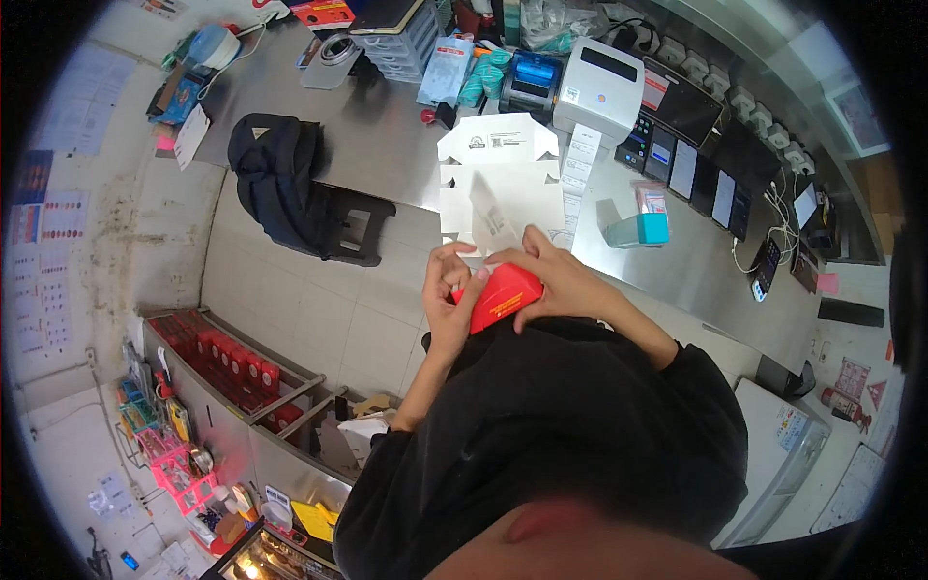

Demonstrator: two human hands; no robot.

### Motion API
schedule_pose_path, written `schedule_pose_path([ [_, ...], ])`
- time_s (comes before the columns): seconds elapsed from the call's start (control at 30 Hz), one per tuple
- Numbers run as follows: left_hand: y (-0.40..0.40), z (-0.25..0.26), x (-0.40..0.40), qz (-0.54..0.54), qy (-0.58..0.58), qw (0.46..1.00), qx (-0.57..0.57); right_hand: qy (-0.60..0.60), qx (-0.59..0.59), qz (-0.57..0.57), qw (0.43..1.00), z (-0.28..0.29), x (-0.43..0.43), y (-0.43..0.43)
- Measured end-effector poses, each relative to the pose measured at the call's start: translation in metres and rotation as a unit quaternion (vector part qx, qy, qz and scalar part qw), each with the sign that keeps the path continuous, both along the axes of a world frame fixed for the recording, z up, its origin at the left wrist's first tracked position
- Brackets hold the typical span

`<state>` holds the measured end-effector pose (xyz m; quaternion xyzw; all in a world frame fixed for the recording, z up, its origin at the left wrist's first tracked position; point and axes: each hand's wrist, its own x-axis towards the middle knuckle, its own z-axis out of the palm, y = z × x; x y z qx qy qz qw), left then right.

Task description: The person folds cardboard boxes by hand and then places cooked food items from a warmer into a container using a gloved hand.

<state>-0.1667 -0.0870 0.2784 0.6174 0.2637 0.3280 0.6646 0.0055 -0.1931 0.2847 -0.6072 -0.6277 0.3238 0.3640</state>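
Note:
My left hand point(449, 297) and my right hand point(569, 279) hold a small red paperboard carton point(507, 293) with yellow writing, close to my black top. The left thumb presses on its near face, and the right fingers wrap over its upper right edge. A pale, see-through sheet or sleeve point(493, 214) bearing print rises just beyond the fingers; whether it joins the carton is hidden. Behind it, a flat white carton blank point(500, 192) with notched flaps and printing lies unfolded on the steel counter point(391, 138).
A white label printer point(598, 90) feeds a printed paper strip point(580, 163). Several phones point(681, 167) line the counter's right side, near a teal-capped box point(641, 230). A dark backpack point(279, 181) rests on a black stool point(366, 232). Red boxes point(232, 355) fill an open cabinet at left.

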Motion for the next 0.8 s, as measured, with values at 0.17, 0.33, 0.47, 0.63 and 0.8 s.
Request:
schedule_pose_path([
  [0.17, 0.023, -0.001, 0.014, 0.205, 0.028, 0.963, 0.173, 0.308, 0.114, -0.213, 0.920, -0.028, 0.030, -0.002],
  [0.33, 0.033, -0.037, -0.020, -0.098, -0.024, 0.995, -0.016, 0.357, -0.160, -0.129, 0.911, -0.056, 0.040, -0.007],
  [0.47, 0.039, -0.059, -0.022, -0.277, 0.170, 0.927, 0.185, 0.160, 0.009, -0.291, 0.943, -0.054, 0.008, 0.013],
  [0.63, 0.027, -0.113, -0.021, -0.232, 0.251, 0.892, 0.295, -0.057, 0.050, -0.195, 0.978, -0.016, -0.031, 0.013],
  [0.8, 0.012, -0.103, -0.023, -0.366, 0.341, 0.837, 0.223, -0.153, -0.157, -0.139, 0.966, -0.119, -0.030, -0.001],
])
